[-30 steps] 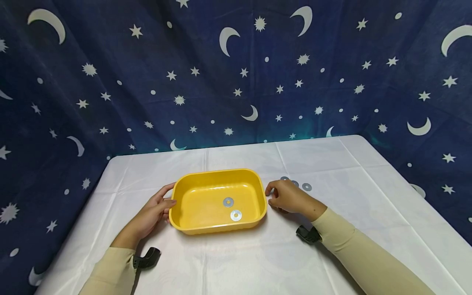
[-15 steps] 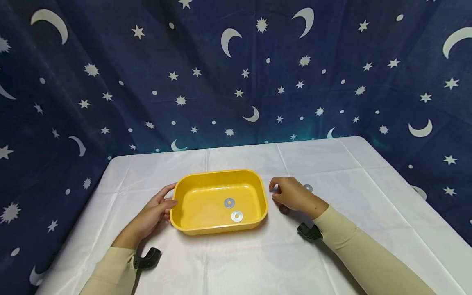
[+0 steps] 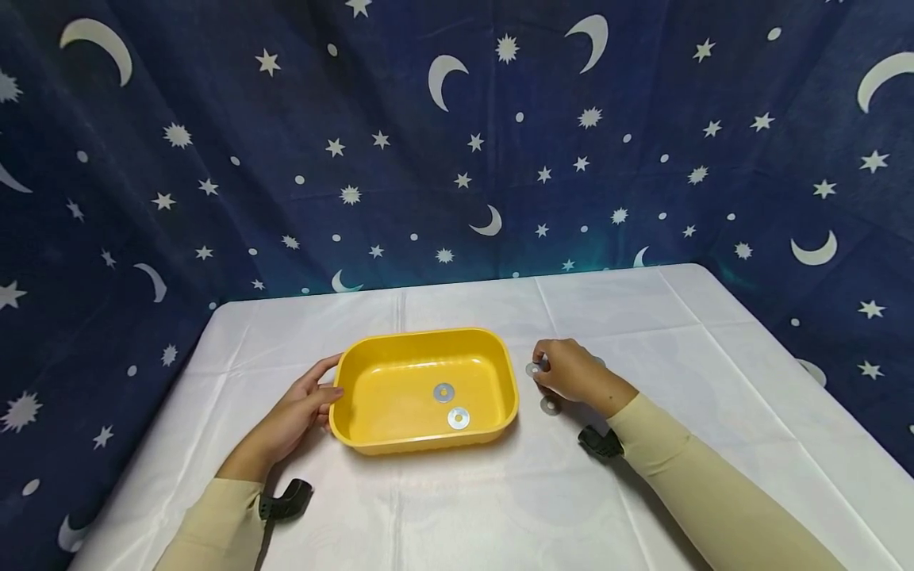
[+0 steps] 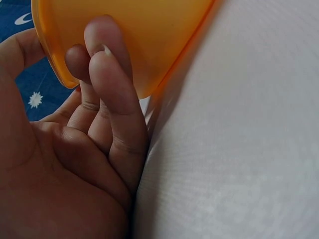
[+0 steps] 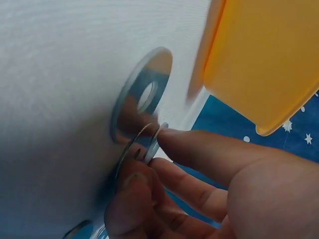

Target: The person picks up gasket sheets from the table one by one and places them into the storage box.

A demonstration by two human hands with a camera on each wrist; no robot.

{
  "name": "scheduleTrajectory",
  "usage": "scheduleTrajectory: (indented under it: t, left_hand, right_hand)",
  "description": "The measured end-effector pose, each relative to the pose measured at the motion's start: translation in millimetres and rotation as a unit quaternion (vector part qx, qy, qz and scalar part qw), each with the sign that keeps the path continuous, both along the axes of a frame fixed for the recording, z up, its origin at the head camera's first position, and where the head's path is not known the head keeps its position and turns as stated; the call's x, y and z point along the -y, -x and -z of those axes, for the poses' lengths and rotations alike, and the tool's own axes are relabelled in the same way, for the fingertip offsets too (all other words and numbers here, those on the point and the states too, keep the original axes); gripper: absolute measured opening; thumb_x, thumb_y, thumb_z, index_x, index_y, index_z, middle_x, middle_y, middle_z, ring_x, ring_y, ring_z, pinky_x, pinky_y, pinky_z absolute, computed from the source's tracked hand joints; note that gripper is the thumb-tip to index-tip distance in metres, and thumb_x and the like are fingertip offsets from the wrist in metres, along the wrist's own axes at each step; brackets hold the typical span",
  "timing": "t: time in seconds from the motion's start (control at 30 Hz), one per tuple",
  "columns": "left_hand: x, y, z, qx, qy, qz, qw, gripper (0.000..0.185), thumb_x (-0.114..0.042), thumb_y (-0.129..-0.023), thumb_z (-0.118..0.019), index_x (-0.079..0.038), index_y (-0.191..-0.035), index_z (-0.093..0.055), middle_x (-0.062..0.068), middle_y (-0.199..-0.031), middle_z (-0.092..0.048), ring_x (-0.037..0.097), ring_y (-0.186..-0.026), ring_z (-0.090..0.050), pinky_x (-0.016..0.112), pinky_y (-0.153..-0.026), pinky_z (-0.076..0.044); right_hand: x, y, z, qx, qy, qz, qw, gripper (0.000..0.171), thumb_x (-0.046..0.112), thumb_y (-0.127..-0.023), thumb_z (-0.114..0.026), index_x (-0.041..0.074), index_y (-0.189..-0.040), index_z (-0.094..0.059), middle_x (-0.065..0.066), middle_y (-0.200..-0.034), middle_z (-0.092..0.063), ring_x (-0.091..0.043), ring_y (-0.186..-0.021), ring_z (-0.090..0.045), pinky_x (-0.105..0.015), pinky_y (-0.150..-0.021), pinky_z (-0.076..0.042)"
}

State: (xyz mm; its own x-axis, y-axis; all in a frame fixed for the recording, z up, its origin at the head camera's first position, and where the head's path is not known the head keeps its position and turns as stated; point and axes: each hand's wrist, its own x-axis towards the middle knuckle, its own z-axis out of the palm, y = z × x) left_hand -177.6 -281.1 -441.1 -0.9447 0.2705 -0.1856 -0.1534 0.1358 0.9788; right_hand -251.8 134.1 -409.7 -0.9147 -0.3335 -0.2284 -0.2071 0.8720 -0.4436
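A yellow plastic tub (image 3: 385,396) stands on the white table, with two flat metal washers (image 3: 458,418) lying on its floor. My left hand (image 3: 296,416) holds the tub's left end, thumb over the rim and fingers against the outer wall. To the right of the tub, my right hand (image 3: 571,373) has its thumb and index finger on the edges of a washer (image 5: 158,142), close to the tabletop. Nearer to my wrist, another washer (image 5: 142,97) lies flat on the cloth. A further washer (image 3: 600,362) shows partly behind the right hand.
White cloth (image 3: 428,507) covers the table, with light fold lines. Behind and beside it hangs a dark blue curtain (image 3: 400,95) with moons and stars. Each wrist wears a black camera mount (image 3: 286,501). More washer edges (image 5: 79,229) appear at the bottom of the right wrist view.
My right hand has moved a little right, away from the tub, uncovering washers near the fingertips and below the hand while covering others behind it. The left hand keeps its hold on the tub.
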Motion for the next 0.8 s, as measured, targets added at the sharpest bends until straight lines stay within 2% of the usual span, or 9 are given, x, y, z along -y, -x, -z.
scheduleTrajectory:
  t: [0.17, 0.4, 0.57, 0.8]
  left_hand:
    - [0, -0.2, -0.1, 0.001, 0.001, -0.002, 1.0000, 0.061, -0.016, -0.101, -0.048, -0.012, -0.156, -0.021, -0.004, -0.071, -0.048, 0.010, -0.060, -0.051, 0.022, -0.060, -0.052]
    - [0, 0.1, -0.7, 0.001, 0.005, -0.004, 1.0000, 0.061, -0.016, -0.101, -0.048, -0.012, -0.156, -0.022, -0.002, -0.075, -0.052, 0.009, -0.060, -0.053, 0.022, -0.060, -0.053]
    - [-1, 1.4, -1.6, 0.003, 0.008, -0.006, 0.9999, 0.061, -0.016, -0.100, -0.048, -0.013, -0.156, -0.023, -0.001, -0.075, -0.052, 0.009, -0.060, -0.053, 0.023, -0.060, -0.054]
    - [0, 0.8, 0.5, 0.007, 0.007, -0.008, 0.9999, 0.062, -0.017, -0.101, -0.048, -0.013, -0.156, -0.022, -0.003, -0.073, -0.052, 0.009, -0.059, -0.053, 0.022, -0.060, -0.053]
  right_hand:
    - [1, 5.9, -3.1, 0.024, -0.008, -0.009, 1.000, 0.013, 0.014, -0.092, -0.067, 0.006, -0.097, -0.059, -0.004, -0.074, -0.061, -0.017, -0.065, -0.054, -0.027, -0.062, -0.046]
    - [-2, 11.0, -6.3, 0.056, 0.014, -0.020, 0.998, 0.023, 0.014, -0.086, -0.075, 0.007, -0.094, -0.055, -0.004, -0.075, -0.054, -0.016, -0.065, -0.051, -0.026, -0.060, -0.043]
    - [-2, 7.0, -5.6, 0.036, 0.049, -0.032, 0.998, 0.023, 0.009, -0.086, -0.074, 0.007, -0.092, -0.051, -0.004, -0.072, -0.053, -0.017, -0.064, -0.050, -0.027, -0.061, -0.043]
    - [1, 0.8, -10.8, 0.015, 0.076, -0.046, 0.996, 0.016, 0.011, -0.091, -0.070, 0.009, -0.089, -0.054, -0.003, -0.067, -0.056, -0.017, -0.057, -0.050, -0.027, -0.054, -0.042]
